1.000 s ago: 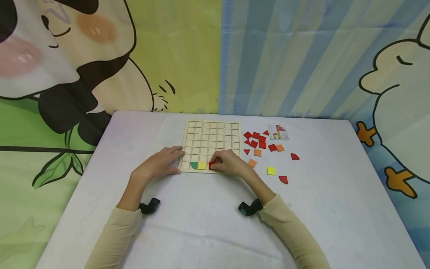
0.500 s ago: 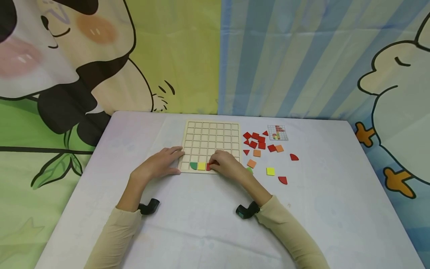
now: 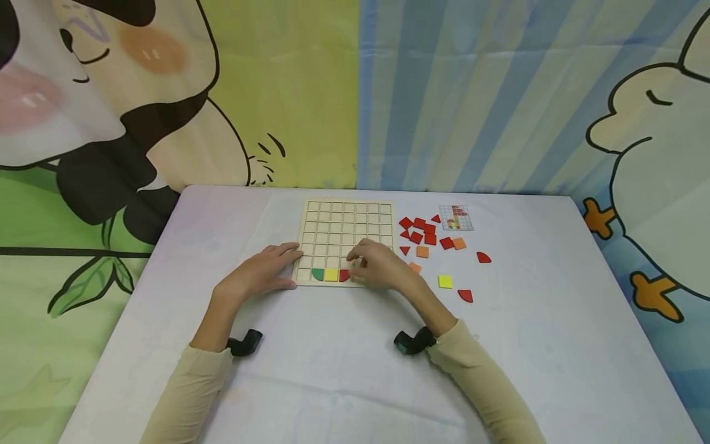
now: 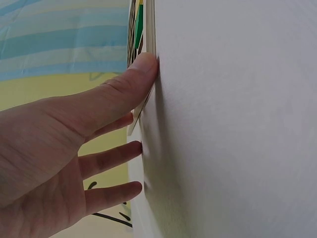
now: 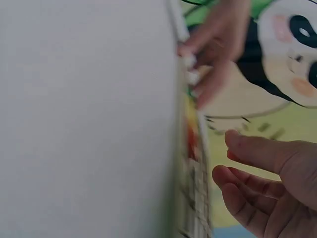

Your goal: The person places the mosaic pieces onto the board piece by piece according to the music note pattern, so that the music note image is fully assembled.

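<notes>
A pale wooden grid board (image 3: 346, 225) lies on the table. Along its front row sit a green quarter-circle tile (image 3: 318, 274), a yellow square tile (image 3: 331, 275) and a red quarter-circle tile (image 3: 344, 275), side by side. The left hand (image 3: 257, 268) rests at the board's front left corner, its thumb touching the edge and its fingers spread in the left wrist view. Just above the board, right of the red tile, hovers the right hand (image 3: 379, 265). Its thumb and fingers stand apart with nothing between them in the right wrist view, where the board is blurred.
Right of the board lie several red tiles (image 3: 416, 237), orange squares (image 3: 423, 252), a loose yellow square (image 3: 445, 282) and two red quarter circles (image 3: 484, 258). A printed pattern card (image 3: 457, 217) lies behind them. Patterned curtains hang beyond the white table (image 3: 310, 370).
The right hand slid the red quarter-circle tile left against the yellow square, then let go and lifted off slightly. The left hand has stayed at the board's corner.
</notes>
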`<state>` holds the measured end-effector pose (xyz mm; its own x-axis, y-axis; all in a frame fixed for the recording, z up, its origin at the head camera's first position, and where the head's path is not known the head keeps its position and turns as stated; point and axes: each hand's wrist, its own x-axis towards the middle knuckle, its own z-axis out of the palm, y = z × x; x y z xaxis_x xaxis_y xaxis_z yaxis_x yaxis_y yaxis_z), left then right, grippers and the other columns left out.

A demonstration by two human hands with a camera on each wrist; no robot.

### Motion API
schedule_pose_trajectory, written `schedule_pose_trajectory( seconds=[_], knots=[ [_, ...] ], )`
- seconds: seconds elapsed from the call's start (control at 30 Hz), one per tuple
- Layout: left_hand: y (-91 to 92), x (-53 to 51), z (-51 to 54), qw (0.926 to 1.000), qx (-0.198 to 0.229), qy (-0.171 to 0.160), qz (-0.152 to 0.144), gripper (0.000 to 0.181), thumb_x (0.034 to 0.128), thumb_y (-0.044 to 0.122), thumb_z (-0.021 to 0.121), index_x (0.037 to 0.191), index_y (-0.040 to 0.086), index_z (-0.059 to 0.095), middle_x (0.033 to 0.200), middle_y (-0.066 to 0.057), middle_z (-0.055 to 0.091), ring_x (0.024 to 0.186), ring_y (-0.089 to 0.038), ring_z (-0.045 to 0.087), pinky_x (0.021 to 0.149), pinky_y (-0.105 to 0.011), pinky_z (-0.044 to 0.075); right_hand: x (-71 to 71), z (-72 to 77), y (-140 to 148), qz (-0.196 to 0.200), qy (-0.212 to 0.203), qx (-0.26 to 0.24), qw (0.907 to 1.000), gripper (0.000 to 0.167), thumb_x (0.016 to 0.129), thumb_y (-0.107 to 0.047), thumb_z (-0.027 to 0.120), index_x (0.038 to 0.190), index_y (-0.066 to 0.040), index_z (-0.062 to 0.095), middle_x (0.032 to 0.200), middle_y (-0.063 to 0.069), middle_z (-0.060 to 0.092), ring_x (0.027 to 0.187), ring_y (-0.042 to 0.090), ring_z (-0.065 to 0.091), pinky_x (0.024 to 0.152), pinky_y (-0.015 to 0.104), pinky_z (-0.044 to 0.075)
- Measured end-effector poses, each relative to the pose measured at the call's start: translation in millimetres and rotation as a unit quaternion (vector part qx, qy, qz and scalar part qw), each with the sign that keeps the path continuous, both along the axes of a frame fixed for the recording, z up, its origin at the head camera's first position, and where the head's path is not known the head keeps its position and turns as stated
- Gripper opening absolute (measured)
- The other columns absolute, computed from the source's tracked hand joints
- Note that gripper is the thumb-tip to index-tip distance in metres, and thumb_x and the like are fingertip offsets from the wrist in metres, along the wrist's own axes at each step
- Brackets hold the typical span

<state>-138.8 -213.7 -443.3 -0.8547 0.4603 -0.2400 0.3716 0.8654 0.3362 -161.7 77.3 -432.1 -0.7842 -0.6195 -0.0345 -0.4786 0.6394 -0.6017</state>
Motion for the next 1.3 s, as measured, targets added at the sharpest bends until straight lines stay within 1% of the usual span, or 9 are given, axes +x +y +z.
schedule_pose_trajectory(
  seconds=[0.1, 0.23, 0.37, 0.5, 0.67, 0.87, 0.93, 1.17, 1.3],
  knots=[
    [-0.2, -0.4, -0.8, 1.0000, 0.002, 0.001, -0.003, 0.074, 0.0850, 0.036, 0.073, 0.147, 0.012, 0.042, 0.157, -0.010, 0.034, 0.140, -0.033, 0.037, 0.109, -0.052, 0.041, -8.1, 23.4, 29.9, -0.038, 0.000, -0.022, 0.9990, 0.031, 0.089, -0.018, 0.071, 0.116, -0.003, 0.067, 0.114, 0.013, 0.065, 0.092, 0.022, 0.066, 0.078, 0.032, 0.057],
    [-0.2, -0.2, -0.5, 1.0000, 0.002, -0.001, -0.003, 0.074, 0.0853, 0.036, 0.073, 0.147, 0.012, 0.041, 0.157, -0.010, 0.034, 0.140, -0.034, 0.037, 0.109, -0.052, 0.041, -20.3, 48.7, 83.9, -0.129, 0.010, -0.032, 0.9910, 0.035, 0.090, -0.021, 0.070, 0.119, -0.002, 0.065, 0.119, 0.016, 0.065, 0.096, 0.030, 0.066, 0.078, 0.041, 0.058],
    [-0.6, 1.0, 0.2, 1.0000, -0.002, -0.004, 0.002, 0.074, 0.0853, 0.036, 0.073, 0.147, 0.012, 0.041, 0.157, -0.010, 0.033, 0.141, -0.034, 0.037, 0.109, -0.052, 0.041, -26.5, 58.6, 137.1, -0.225, 0.016, -0.001, 0.9743, 0.037, 0.093, -0.024, 0.066, 0.122, -0.002, 0.062, 0.120, 0.018, 0.065, 0.103, 0.034, 0.064, 0.082, 0.047, 0.057],
    [-1.7, 1.7, 0.7, 1.0000, -0.004, -0.003, 0.003, 0.074, 0.0854, 0.036, 0.073, 0.148, 0.012, 0.041, 0.157, -0.010, 0.033, 0.141, -0.034, 0.037, 0.109, -0.053, 0.040, -27.8, 60.4, 172.1, -0.277, 0.005, 0.024, 0.9606, 0.038, 0.095, -0.025, 0.062, 0.125, -0.001, 0.059, 0.121, 0.021, 0.063, 0.108, 0.038, 0.061, 0.087, 0.052, 0.054],
    [-2.4, 0.5, 0.4, 1.0000, 0.002, 0.003, -0.003, 0.073, 0.0850, 0.036, 0.073, 0.147, 0.011, 0.042, 0.157, -0.010, 0.034, 0.140, -0.034, 0.037, 0.109, -0.053, 0.040, -30.4, 58.0, 187.6, -0.279, -0.013, 0.034, 0.9595, 0.040, 0.096, -0.026, 0.060, 0.128, -0.001, 0.057, 0.122, 0.023, 0.061, 0.110, 0.039, 0.060, 0.089, 0.054, 0.052],
    [-1.2, -0.8, -1.5, 1.0000, 0.004, -0.001, -0.005, 0.074, 0.0854, 0.036, 0.073, 0.147, 0.011, 0.041, 0.157, -0.010, 0.033, 0.141, -0.034, 0.036, 0.110, -0.053, 0.039, -36.3, 47.1, 201.2, -0.222, -0.037, 0.058, 0.9726, 0.040, 0.097, -0.014, 0.057, 0.134, 0.001, 0.053, 0.135, 0.025, 0.054, 0.117, 0.041, 0.056, 0.096, 0.056, 0.049],
    [-0.8, -0.5, -0.6, 1.0000, 0.005, -0.002, -0.005, 0.074, 0.0856, 0.036, 0.072, 0.147, 0.011, 0.041, 0.157, -0.010, 0.033, 0.141, -0.034, 0.036, 0.109, -0.053, 0.040, -37.9, 43.3, 206.4, -0.210, -0.042, 0.067, 0.9745, 0.040, 0.097, -0.011, 0.056, 0.134, 0.002, 0.053, 0.138, 0.025, 0.051, 0.119, 0.042, 0.055, 0.097, 0.056, 0.048],
    [-0.8, 1.5, 3.4, 1.0000, 0.007, -0.006, 0.001, 0.075, 0.0852, 0.035, 0.073, 0.148, 0.012, 0.040, 0.157, -0.009, 0.033, 0.142, -0.033, 0.035, 0.110, -0.053, 0.039, -42.8, 30.0, 215.8, -0.232, -0.082, 0.076, 0.9664, 0.042, 0.096, -0.013, 0.058, 0.136, 0.000, 0.052, 0.142, 0.025, 0.048, 0.124, 0.043, 0.050, 0.101, 0.059, 0.045],
    [-0.6, 1.6, 3.0, 1.0000, 0.005, -0.007, 0.003, 0.075, 0.0852, 0.035, 0.073, 0.148, 0.012, 0.040, 0.158, -0.008, 0.033, 0.142, -0.033, 0.034, 0.110, -0.053, 0.039, -45.8, 23.0, 216.2, -0.218, -0.095, 0.082, 0.9679, 0.044, 0.096, -0.015, 0.059, 0.137, -0.002, 0.052, 0.141, 0.025, 0.048, 0.126, 0.043, 0.049, 0.102, 0.060, 0.043]
  ],
)
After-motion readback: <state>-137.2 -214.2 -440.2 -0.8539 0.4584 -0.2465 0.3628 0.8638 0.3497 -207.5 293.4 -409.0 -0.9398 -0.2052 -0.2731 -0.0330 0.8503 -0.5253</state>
